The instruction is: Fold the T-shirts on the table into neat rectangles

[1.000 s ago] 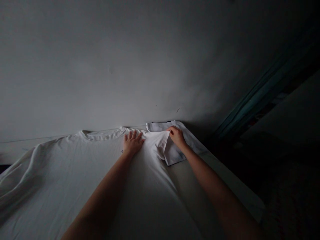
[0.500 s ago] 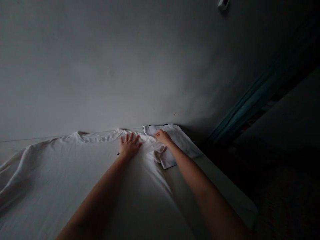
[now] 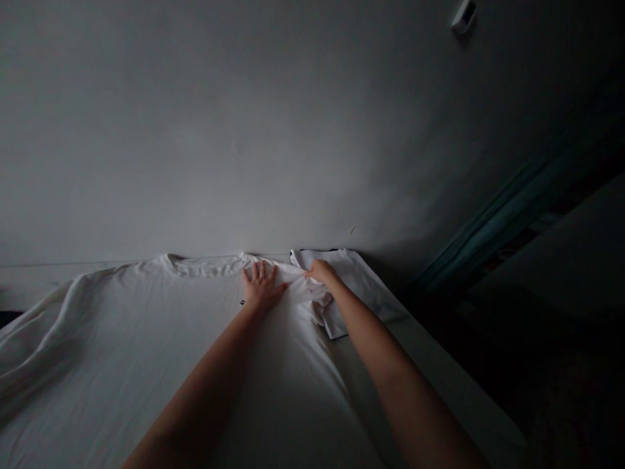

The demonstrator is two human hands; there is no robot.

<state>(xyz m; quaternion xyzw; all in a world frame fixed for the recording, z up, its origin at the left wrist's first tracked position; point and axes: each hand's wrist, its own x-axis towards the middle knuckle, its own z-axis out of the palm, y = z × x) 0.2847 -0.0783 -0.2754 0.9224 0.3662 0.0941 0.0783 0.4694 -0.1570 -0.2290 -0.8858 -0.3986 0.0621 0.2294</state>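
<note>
A white shirt (image 3: 161, 339) lies spread out, its neckline near the wall and its left sleeve bunched in folds. My left hand (image 3: 262, 286) rests flat on the shirt just right of the neckline, fingers spread. To its right, my right hand (image 3: 322, 272) pinches the shirt's fabric near the shoulder, with the cloth stretched between the two hands. The right sleeve is crumpled below my right hand. Partly under that sleeve and my right forearm is a folded pale cloth (image 3: 364, 280) with a dark edge.
A plain grey wall (image 3: 219, 130) rises behind the surface (image 3: 439, 371) that bears the shirt. A small white device (image 3: 463, 17) is fixed high on the wall. Teal fabric (image 3: 493, 221) hangs at the right, beside a dark area.
My right hand has closed on the shirt's shoulder fabric and pulled it taut. My left hand stays flat on the shirt. The view has shifted slightly, so the scene sits further right.
</note>
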